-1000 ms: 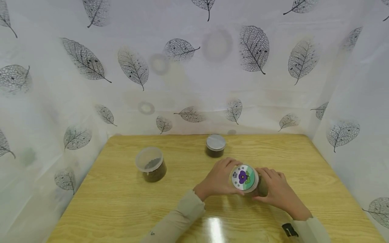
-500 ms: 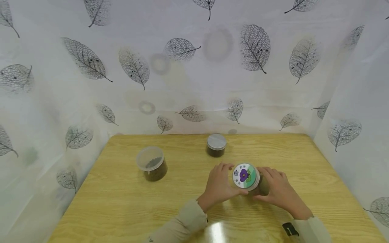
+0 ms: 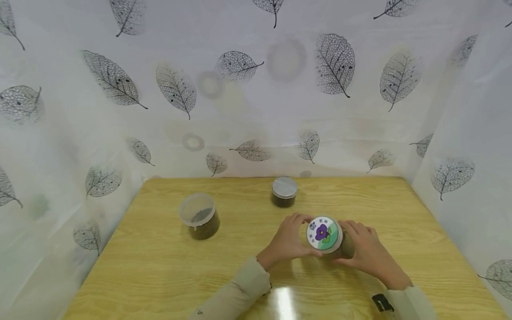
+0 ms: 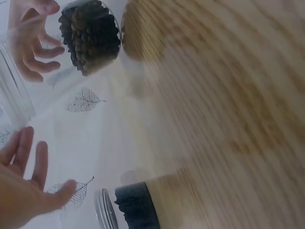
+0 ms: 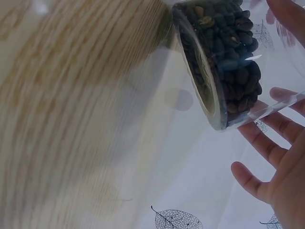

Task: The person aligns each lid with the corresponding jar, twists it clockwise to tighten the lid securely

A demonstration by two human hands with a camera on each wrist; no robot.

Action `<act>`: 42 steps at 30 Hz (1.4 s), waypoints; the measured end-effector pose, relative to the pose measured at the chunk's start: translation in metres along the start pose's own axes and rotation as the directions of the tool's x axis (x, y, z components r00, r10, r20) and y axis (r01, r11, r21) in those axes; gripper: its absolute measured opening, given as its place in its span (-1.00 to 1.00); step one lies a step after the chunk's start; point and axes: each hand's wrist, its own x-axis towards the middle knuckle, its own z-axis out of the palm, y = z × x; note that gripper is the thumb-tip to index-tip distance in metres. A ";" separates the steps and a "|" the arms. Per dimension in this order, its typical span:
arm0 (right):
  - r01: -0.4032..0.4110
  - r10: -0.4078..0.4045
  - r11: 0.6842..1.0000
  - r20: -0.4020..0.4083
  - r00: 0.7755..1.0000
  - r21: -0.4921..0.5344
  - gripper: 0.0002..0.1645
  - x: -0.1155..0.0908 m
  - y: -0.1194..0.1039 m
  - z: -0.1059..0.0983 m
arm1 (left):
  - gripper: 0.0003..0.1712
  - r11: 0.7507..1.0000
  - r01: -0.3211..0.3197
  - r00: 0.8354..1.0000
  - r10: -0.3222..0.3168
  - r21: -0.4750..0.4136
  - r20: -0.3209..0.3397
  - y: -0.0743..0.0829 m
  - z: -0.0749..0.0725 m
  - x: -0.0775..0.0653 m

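Note:
A clear jar with dark beans (image 5: 233, 62) in its lower part is between my two hands. Its round lid (image 3: 322, 233) carries a purple flower on white and green. In the head view my left hand (image 3: 286, 241) holds the lid's rim between thumb and fingers. My right hand (image 3: 369, 251) grips the jar body (image 3: 347, 246) from the right side. The jar leans a little, lid toward the left; whether its base touches the table I cannot tell. The undersides of my fingers are partly hidden in the head view.
Behind the hands stands a short jar with a silver lid (image 3: 285, 187) and dark contents. At left is a clear plastic tub (image 3: 200, 218) with dark contents. The wood-grain table (image 3: 168, 275) ends at a leaf-print curtain (image 3: 256, 111).
The flower lid has turned slightly clockwise. My left fingers spread off the rim half a second ago and are back on it now. My right hand stays around the jar.

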 end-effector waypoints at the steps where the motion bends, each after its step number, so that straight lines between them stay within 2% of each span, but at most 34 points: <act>1: 0.002 -0.002 1.000 0.001 1.000 0.002 0.15 0.000 0.000 0.000 | 0.00 1.000 -0.016 1.000 0.017 -0.021 0.012 -0.002 0.000 0.001; 6: 0.015 -0.015 1.000 -0.004 1.000 0.011 0.15 0.000 -0.001 0.000 | 0.03 0.989 -0.098 0.992 0.106 -0.108 0.072 -0.011 -0.004 0.006; 12: 0.020 -0.020 1.000 -0.006 1.000 0.010 0.16 0.000 -0.001 0.001 | 0.10 0.977 -0.134 0.978 0.157 -0.163 0.135 -0.015 -0.010 0.009; 15: 0.024 -0.024 1.000 -0.009 1.000 0.012 0.16 0.000 -0.001 0.002 | 0.18 0.976 -0.110 0.982 0.136 -0.191 0.130 -0.013 -0.010 0.007; 19: 0.036 -0.036 0.999 -0.023 0.999 0.000 0.19 0.000 0.000 0.003 | 0.22 0.985 -0.047 0.996 0.058 -0.168 0.061 -0.005 -0.004 0.001; 23: 0.050 -0.050 0.999 -0.041 0.998 -0.011 0.20 0.000 0.001 0.004 | 0.19 1.000 0.002 0.999 -0.003 -0.029 -0.041 0.007 0.001 -0.004; 25: 0.053 -0.053 0.999 -0.046 0.998 -0.012 0.19 0.000 0.001 0.004 | 0.18 0.998 0.030 0.996 -0.026 0.054 -0.083 0.012 0.003 -0.006; 28: 0.054 -0.054 0.998 -0.053 0.997 -0.010 0.18 0.001 0.000 0.005 | 0.15 0.988 0.073 0.991 -0.057 0.133 -0.123 0.018 0.005 -0.007; 31: 0.053 -0.053 0.999 -0.056 0.997 -0.008 0.17 0.002 -0.001 0.005 | 0.09 0.980 0.098 0.988 -0.075 0.171 -0.131 0.020 0.006 -0.007; 35: 0.050 -0.050 0.999 -0.050 0.998 -0.007 0.17 0.002 -0.002 0.004 | 0.03 0.982 0.092 0.991 -0.074 0.167 -0.114 0.018 0.005 -0.006; 37: 0.049 -0.049 0.999 -0.046 0.998 -0.009 0.17 0.002 -0.002 0.004 | 0.03 0.986 0.071 0.994 -0.057 0.152 -0.097 0.016 0.003 -0.006; 42: 0.054 -0.055 0.999 -0.044 0.998 -0.004 0.18 0.002 0.000 0.004 | 0.04 0.999 -0.015 0.999 0.017 0.050 -0.037 0.009 -0.001 -0.002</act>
